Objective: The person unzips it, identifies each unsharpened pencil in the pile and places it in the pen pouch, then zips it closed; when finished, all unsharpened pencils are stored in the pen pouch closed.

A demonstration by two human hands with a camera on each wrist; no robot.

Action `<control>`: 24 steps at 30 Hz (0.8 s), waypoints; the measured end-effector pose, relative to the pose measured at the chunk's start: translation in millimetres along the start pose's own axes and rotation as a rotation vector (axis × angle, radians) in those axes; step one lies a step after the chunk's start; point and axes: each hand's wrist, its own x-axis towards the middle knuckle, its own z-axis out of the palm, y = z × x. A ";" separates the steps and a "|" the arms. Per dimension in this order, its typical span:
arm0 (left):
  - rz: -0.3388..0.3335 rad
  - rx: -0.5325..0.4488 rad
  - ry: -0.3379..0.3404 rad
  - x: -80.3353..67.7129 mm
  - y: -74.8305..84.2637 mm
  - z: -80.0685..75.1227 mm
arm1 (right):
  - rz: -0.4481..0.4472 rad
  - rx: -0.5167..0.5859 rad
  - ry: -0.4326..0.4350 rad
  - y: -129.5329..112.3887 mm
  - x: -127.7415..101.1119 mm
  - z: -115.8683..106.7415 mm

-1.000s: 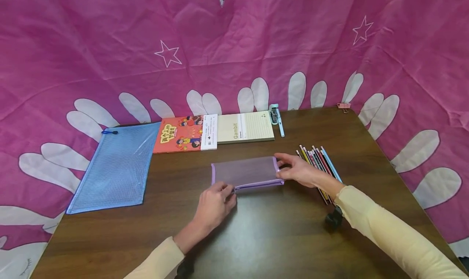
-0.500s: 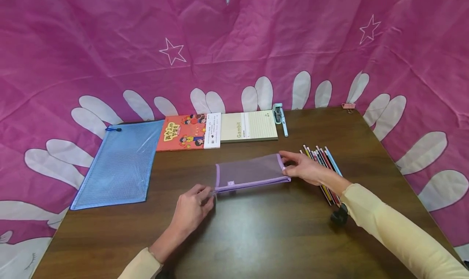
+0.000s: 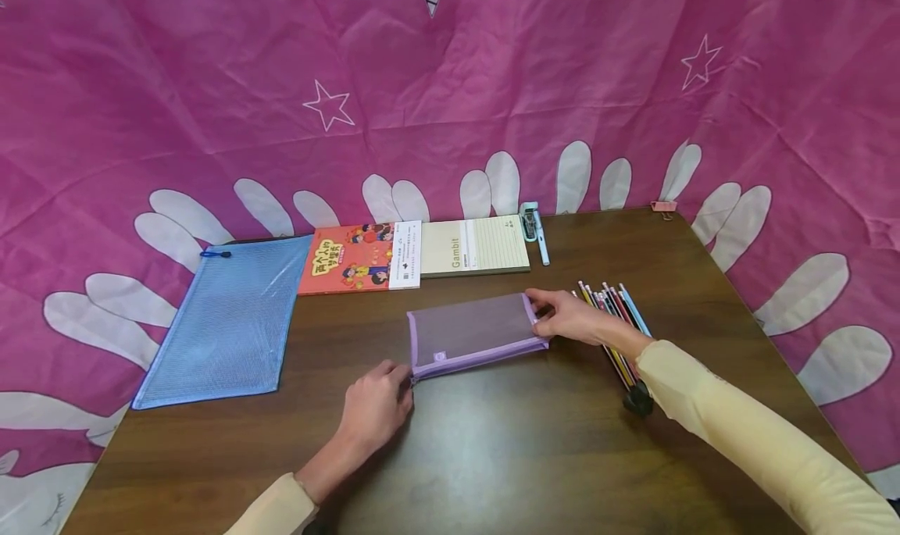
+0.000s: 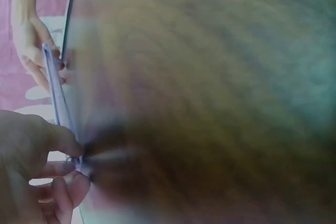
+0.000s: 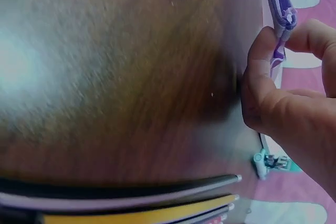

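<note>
Pouch (image 3: 469,331) partly behind right grip (image 3: 568,316); left-wrist tabletop (image 4: 210,77) blurry

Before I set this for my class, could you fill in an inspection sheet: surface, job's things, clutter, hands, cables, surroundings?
Surface: brown table, wood-grained.
Job's things: purple pouch, held at both ends.
Clutter: blue bag at left; book, notepad, teal item and pen along the back; pencils at right, partly hidden by the forearm.
Hands: left hand pinches the pouch's near left corner; right hand pinches its right end.
Cables: nothing seen.
Surroundings: pink cloth behind; clip at the far right corner.
</note>
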 end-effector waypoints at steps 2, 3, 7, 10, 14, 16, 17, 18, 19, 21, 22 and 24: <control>-0.037 -0.009 -0.045 3.3 2.5 -2.6 | 0.004 -0.032 -0.004 -1.2 0.6 -1.3; -0.054 -0.021 -0.069 5.8 4.2 -4.1 | 0.004 -0.045 -0.004 -1.5 0.7 -1.9; -0.023 -0.078 -0.159 21.9 11.9 -7.1 | -0.029 -0.103 -0.001 -3.0 -0.4 -5.2; 0.112 -0.118 -0.232 37.5 18.6 -7.6 | -0.081 -0.153 -0.005 -2.0 -0.4 -7.2; 0.261 -0.104 -0.340 56.4 28.7 -6.0 | -0.145 -0.183 -0.026 0.6 3.1 -6.5; 0.292 -0.096 -0.391 63.0 32.7 -3.4 | -0.155 -0.198 -0.034 0.5 4.7 -5.5; 0.301 -0.094 -0.412 65.4 34.6 -2.4 | -0.162 -0.208 -0.035 -0.5 5.1 -4.8; 0.310 -0.095 -0.431 67.5 35.8 -0.8 | -0.169 -0.227 -0.034 -1.4 5.3 -4.3; 0.318 -0.101 -0.445 68.9 36.8 -0.2 | -0.174 -0.252 -0.034 -2.6 5.3 -4.0; 0.328 -0.104 -0.464 71.1 38.0 0.4 | -0.183 -0.293 -0.031 -5.0 5.1 -3.5; 0.334 -0.107 -0.473 72.1 38.2 0.7 | -0.187 -0.311 -0.027 -5.5 5.4 -3.2; 0.340 -0.117 -0.492 73.9 38.3 0.7 | -0.190 -0.332 -0.023 -6.1 5.7 -3.0</control>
